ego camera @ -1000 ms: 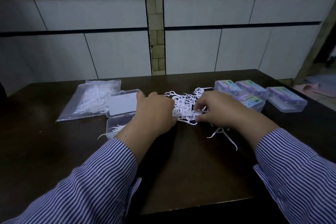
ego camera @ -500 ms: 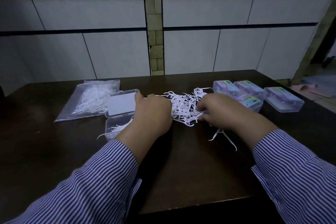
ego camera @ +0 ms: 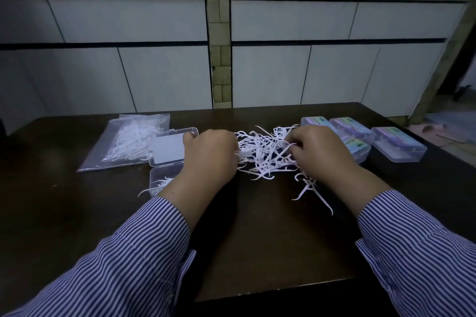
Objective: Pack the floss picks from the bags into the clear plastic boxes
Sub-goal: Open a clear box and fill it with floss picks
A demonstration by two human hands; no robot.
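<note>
A loose pile of white floss picks (ego camera: 265, 152) lies on the dark table between my hands. My left hand (ego camera: 211, 154) has its fingers curled into the pile's left edge, gripping picks. My right hand (ego camera: 316, 152) curls over the right side and pinches picks at its fingertips. An open clear plastic box (ego camera: 164, 175) with a few picks inside sits under my left wrist, its lid (ego camera: 168, 148) folded back. A clear bag of floss picks (ego camera: 128, 141) lies further left.
Three shut clear boxes with coloured labels (ego camera: 353, 131) stand at the right, one apart (ego camera: 396, 144). A few stray picks (ego camera: 311, 190) lie near my right wrist. The table's near edge (ego camera: 270, 291) runs below my striped sleeves; tiled cabinets stand behind.
Both hands have shifted slightly in the pile; my right hand moved a little back and its fingers now work picks at the pile's right side. The pile looks more spread.
</note>
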